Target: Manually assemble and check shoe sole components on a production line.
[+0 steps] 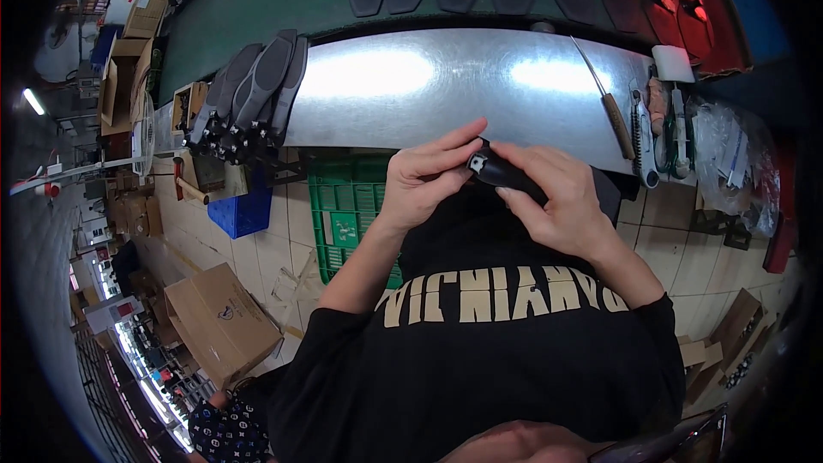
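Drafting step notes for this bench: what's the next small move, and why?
Probably brace the dark shoe piece with the right hand and use the left hand to check its silvery fitting. The right fingers wrap the piece, the left ones sit beside the fitting, and the awl lies untouched on the metal table.

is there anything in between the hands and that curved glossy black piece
Nothing visible: the right hand grips the curved glossy black piece directly, and the left hand is at its end with the small silvery fitting. The grip's inner side is hidden.
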`<state>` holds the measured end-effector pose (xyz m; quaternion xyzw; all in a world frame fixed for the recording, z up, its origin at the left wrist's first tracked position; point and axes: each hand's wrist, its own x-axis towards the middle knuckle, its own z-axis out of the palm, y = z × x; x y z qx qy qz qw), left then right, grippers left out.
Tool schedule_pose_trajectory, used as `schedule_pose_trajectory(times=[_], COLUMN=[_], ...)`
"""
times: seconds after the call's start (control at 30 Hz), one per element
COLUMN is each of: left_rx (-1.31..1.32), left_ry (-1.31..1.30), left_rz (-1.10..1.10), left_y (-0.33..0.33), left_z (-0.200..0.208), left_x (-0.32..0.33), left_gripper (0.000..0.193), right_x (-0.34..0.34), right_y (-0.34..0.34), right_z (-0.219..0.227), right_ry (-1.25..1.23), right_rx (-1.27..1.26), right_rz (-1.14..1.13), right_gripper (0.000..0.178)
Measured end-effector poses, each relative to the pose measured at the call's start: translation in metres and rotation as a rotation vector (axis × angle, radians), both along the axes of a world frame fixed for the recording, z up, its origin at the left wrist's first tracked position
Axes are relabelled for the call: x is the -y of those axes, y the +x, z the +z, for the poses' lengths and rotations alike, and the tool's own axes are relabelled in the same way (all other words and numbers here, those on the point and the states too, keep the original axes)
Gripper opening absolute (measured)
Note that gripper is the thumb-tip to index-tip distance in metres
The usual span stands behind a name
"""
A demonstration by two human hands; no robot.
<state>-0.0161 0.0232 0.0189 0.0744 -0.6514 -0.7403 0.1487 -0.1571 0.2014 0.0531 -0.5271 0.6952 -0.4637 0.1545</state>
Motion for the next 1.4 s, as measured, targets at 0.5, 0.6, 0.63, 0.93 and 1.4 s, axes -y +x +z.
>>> schedule_pose_trajectory(times=[0.5,0.6,0.63,0.93,1.4], left_rx=[0.226,0.264,0.278,0.278,0.575], left_ry=[0.142,0.184,0.201,0.318,0.354], left_rz=[0.112,0.124,0.133,0.228,-0.141], left_y=[-0.008,-0.008,-0.008,-0.013,-0.004], left_z=[0.001,-0.001,-0.001,-0.001,0.011], left_x=[-0.017,-0.015,-0.015,-0.021,0.002], left_gripper=[0.044,0.044,0.044,0.041,0.034], right_x=[0.003,0.001,0.0,0.003,-0.004], right_y=[-0.006,-0.005,-0.004,0.009,0.013], right_z=[-0.021,-0.021,-0.021,-0.039,-0.034], right_ry=[0.045,0.06,0.07,-0.022,-0.086], right_rx=[-0.006,0.039,0.097,0.052,-0.078], right_rz=[0.028,0.077,0.074,-0.084,-0.147], right_gripper=[0.022,0.024,0.025,0.02,0.018])
